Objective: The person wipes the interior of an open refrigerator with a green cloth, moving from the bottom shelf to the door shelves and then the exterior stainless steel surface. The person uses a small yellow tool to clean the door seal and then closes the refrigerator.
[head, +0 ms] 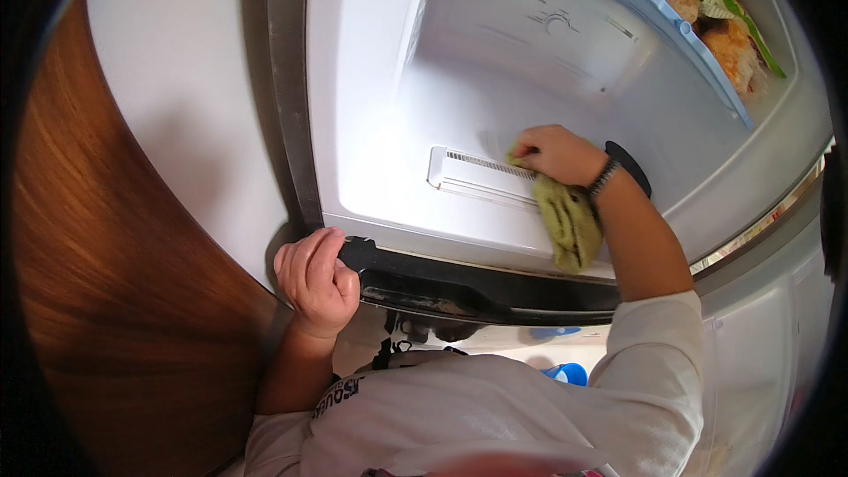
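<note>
My right hand [562, 154] grips a green cloth [570, 222] just above the slotted vent cover [487, 175] on the floor of a white freezer compartment [371, 165]. Part of the cloth hangs down below the wrist, towards the compartment's front edge. My left hand [318, 278] rests with bent fingers at the left end of the black front trim [424, 291]; whether it grips the edge cannot be told. A temperature dial [558, 23] shows on the compartment's back wall. Beside my right wrist is a round black thing [629, 169], partly hidden by the forearm.
A light-blue translucent shelf [695, 33] crosses the upper right, with bagged food [732, 46] beyond it. On the left are a white side panel [172, 93] and a brown wood surface [119, 245]. Below the trim stands a blue container [571, 373]. An open door [755, 344] shows at the lower right.
</note>
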Demonstrator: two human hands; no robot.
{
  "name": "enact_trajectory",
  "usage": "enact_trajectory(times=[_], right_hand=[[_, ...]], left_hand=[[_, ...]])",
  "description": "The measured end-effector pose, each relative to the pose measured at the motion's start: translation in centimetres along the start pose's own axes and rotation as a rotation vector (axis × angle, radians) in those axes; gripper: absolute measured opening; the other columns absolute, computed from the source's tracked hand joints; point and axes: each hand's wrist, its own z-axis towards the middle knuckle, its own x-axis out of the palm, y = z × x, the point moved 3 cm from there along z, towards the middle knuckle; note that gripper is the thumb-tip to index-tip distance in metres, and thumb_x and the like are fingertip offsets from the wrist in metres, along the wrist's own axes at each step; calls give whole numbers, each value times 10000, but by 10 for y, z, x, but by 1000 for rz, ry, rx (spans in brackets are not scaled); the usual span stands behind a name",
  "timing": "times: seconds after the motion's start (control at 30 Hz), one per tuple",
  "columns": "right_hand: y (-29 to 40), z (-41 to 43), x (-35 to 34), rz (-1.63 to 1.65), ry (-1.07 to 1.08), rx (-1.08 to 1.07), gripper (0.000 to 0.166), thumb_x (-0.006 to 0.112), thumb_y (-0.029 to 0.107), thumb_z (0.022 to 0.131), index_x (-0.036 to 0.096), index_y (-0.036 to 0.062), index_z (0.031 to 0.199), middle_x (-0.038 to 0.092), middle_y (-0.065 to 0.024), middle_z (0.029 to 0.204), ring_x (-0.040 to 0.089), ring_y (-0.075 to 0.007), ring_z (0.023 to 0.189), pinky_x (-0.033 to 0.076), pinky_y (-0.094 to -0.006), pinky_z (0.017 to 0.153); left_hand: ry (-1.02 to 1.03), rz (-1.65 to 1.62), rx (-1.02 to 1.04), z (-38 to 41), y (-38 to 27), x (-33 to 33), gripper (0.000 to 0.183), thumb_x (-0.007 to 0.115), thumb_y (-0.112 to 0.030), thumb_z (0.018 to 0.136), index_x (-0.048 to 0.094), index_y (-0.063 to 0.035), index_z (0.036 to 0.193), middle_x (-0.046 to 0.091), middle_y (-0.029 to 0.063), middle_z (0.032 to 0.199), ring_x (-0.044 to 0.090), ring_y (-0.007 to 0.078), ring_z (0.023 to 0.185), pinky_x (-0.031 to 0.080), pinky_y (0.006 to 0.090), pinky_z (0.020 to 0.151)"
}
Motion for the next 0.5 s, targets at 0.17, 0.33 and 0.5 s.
enact_trajectory(times=[0.17,0.33,0.5], right_hand=[[56,76,16,-38,-4,-260,165,572,168,758,642,75,875,634,-150,842,600,-291,800,464,-361,730],[47,57,7,-38,18,-251,174,597,195,743,666,76,851,640,-137,865,601,-290,781,464,-362,714],[4,10,-5,12,117,3,174,638,184,737,661,39,830,606,-115,853,568,-248,823,446,-318,743]], left_hand=[[9,6,29,2,0,1,386,464,11,616,559,-21,988,596,117,907,547,268,681,397,369,640],[18,-6,33,3,3,-5,376,467,6,616,565,-18,978,596,114,906,553,270,698,404,371,654],[7,-20,-5,-3,2,-1,370,475,4,614,570,-19,970,594,111,910,557,270,722,408,375,677]])
